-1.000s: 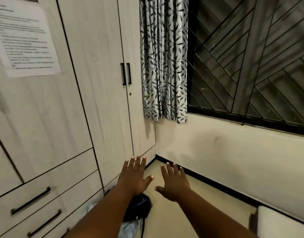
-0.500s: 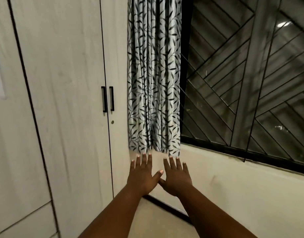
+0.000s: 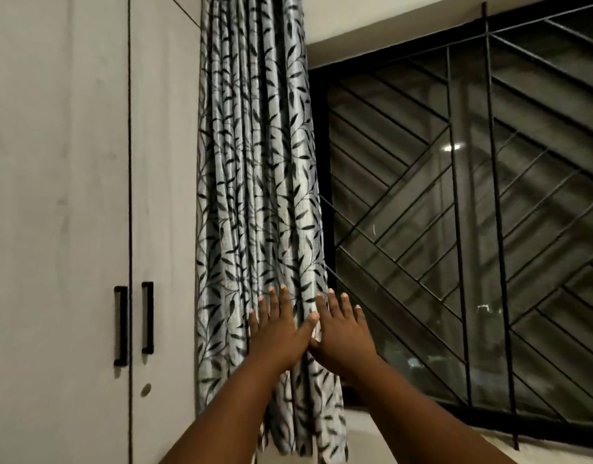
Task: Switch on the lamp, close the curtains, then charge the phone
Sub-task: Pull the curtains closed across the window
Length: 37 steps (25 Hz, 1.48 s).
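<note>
A grey curtain [image 3: 255,179] with a black leaf print hangs bunched in folds at the left edge of the window [image 3: 472,229], which stands uncovered. My left hand [image 3: 276,333] is raised flat in front of the curtain's lower part, fingers spread, holding nothing. My right hand [image 3: 343,334] is beside it, also spread, over the curtain's right edge; the thumbs touch. Whether the palms press the fabric I cannot tell. No lamp or phone is in view.
A pale wardrobe [image 3: 70,195] with two black door handles [image 3: 134,324] fills the left side, right against the curtain. The window has a black metal grille [image 3: 496,262] of diagonal bars over dark glass. A pale wall ledge [image 3: 422,443] runs below it.
The view has tilted up from the floor and drawers to the curtain. Both hands have risen from below the curtain's hem to in front of its lower folds.
</note>
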Motion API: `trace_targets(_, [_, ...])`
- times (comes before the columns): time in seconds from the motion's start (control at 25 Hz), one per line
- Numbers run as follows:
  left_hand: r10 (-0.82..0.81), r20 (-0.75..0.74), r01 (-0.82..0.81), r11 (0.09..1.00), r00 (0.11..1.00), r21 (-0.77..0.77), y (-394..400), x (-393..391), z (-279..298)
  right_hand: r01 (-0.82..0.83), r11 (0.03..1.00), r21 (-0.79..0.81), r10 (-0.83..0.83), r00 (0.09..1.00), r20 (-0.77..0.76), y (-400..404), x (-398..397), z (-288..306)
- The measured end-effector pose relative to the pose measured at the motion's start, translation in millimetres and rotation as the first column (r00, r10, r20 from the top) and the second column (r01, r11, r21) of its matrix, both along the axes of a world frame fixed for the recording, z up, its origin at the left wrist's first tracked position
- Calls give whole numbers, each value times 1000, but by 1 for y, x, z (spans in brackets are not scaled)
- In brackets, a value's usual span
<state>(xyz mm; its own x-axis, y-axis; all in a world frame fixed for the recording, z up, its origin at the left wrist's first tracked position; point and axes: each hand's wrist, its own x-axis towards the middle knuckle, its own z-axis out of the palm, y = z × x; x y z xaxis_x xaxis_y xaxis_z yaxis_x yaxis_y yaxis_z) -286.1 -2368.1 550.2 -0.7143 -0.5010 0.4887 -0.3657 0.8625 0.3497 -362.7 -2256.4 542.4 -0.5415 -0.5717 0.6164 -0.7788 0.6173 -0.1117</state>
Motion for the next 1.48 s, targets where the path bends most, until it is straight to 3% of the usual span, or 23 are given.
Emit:
trace_targets(0.52, [158,-250,-211,956,955,-205,-129,-163,165,-113,984,-140,68,953,-294,-108,-203,166])
trace_targets(0.68, [172,-322,-253,940,931,-229,-160,-190,207,-143,962,-233,80,962,-260,-142,-225,207])
trace_targets(1.0, [134,-546,-276,943,827,-187,-200,-234,287,-111,918,-382,-48,922,-383,-195,-236,298])
trace_targets(1.24, [23,-653,-97,992,757,-77,-194,-298,333,40,923,-382,-214,879,-426,-162,-286,331])
trace_targets(1.48, [-138,-791,151,987,596,-59,-136,-354,364,241,857,-455,-452,774,-443,-71,-340,355])
